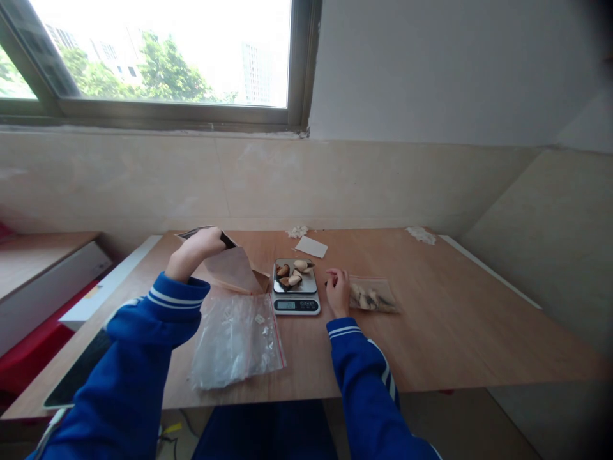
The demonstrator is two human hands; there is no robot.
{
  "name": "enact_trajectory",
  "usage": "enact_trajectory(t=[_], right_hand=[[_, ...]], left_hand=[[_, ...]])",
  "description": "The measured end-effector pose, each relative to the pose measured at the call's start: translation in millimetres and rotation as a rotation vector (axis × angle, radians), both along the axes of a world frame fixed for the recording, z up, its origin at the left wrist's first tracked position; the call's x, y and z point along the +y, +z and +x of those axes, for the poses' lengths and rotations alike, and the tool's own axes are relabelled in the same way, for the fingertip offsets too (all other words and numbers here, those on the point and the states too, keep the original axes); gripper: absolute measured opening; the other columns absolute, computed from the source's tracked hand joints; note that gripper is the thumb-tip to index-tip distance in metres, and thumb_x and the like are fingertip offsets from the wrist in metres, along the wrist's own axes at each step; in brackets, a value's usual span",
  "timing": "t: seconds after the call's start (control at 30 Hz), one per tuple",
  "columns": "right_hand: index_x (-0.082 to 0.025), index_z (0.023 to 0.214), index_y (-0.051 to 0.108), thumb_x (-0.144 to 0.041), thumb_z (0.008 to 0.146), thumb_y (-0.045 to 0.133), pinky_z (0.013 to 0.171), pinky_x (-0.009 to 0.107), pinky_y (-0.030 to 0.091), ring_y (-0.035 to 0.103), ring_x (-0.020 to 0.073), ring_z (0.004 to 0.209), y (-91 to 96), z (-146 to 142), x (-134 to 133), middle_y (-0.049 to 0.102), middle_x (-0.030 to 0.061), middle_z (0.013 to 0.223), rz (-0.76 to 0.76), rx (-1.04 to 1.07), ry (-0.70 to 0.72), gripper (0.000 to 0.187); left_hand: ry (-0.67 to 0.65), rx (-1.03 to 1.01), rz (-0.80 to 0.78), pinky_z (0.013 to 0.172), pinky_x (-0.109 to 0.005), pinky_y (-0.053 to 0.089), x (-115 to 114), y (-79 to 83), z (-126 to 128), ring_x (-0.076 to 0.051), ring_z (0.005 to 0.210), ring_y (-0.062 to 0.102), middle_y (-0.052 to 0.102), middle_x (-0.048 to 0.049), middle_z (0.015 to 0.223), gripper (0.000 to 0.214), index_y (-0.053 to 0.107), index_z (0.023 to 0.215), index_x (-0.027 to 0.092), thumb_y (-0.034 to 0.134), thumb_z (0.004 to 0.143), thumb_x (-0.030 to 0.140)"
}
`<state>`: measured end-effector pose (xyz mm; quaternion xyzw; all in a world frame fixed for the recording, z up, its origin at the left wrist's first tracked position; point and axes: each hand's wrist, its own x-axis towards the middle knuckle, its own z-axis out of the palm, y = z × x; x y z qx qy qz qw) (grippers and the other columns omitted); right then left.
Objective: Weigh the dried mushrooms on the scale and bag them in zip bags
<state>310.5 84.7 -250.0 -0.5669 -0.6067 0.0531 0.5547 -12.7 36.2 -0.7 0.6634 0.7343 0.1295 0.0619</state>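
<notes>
My left hand (204, 248) reaches into the mouth of a brown paper bag (234, 271), and its fingers are hidden inside. On the steel plate of a small white digital scale (297, 306) lie several brown and cream pieces that look like dried mushrooms (293, 275). Just right of the scale, my right hand (338, 291) is closed with curled fingers; a small dark bit shows at the fingertips, too small to name. Beside that hand lies a clear zip bag (376, 296) holding similar pieces. Flat clear zip bags (234, 345) lie in front of the paper bag.
A white card (311, 246) lies behind the scale, near a small pile of white bits (297, 231). Another white pile (421, 235) is at the back right. A dark tablet-like slab (79, 374) sits at the left edge, partly under my left sleeve.
</notes>
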Motion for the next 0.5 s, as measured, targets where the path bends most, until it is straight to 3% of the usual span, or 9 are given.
enact_trajectory(t=[0.07,0.17,0.3,0.5], right_hand=[[-0.019,0.086,0.06,-0.014,0.08,0.04,0.076,0.036,0.045,0.054,0.0218,0.079,0.4,-0.2,-0.5,0.056,0.0085,0.09,-0.003,-0.005,-0.003,0.021],[-0.019,0.087,0.06,-0.015,0.081,0.04,0.075,0.036,0.045,0.053,0.0217,0.078,-0.2,-0.3,-0.4,0.056,0.0082,0.089,-0.007,-0.011,0.001,0.021],[-0.019,0.087,0.06,-0.015,0.082,0.04,0.076,0.036,0.045,0.053,0.0214,0.079,-2.0,0.3,1.0,0.056,0.0078,0.089,-0.005,-0.014,0.005,0.021],[-0.018,0.088,0.06,-0.015,0.081,0.04,0.078,0.037,0.044,0.052,0.0216,0.079,-0.6,-0.1,-0.1,0.055,0.008,0.09,-0.023,-0.012,-0.018,0.021]], left_hand=[[0.004,0.093,-0.062,0.069,-0.028,0.048,1.6,3.2,0.4,-0.025,0.076,0.067,0.073,-0.013,0.085,0.016,0.072,0.074,0.014,0.058,0.072,0.021],[0.074,0.133,-0.018,0.068,-0.03,0.047,3.3,8.5,2.5,-0.027,0.079,0.067,0.072,-0.0149,0.09,0.02,0.072,0.083,0.014,0.056,0.074,0.022],[0.076,0.083,0.052,0.068,-0.032,0.048,-0.7,17.2,7.6,-0.026,0.076,0.066,0.071,-0.0122,0.082,0.018,0.072,0.077,0.016,0.055,0.074,0.021],[0.036,0.02,0.282,0.083,-0.036,0.048,-32.0,45.4,17.7,-0.027,0.088,0.064,0.07,-0.011,0.086,0.019,0.071,0.078,0.017,0.052,0.078,0.02]])
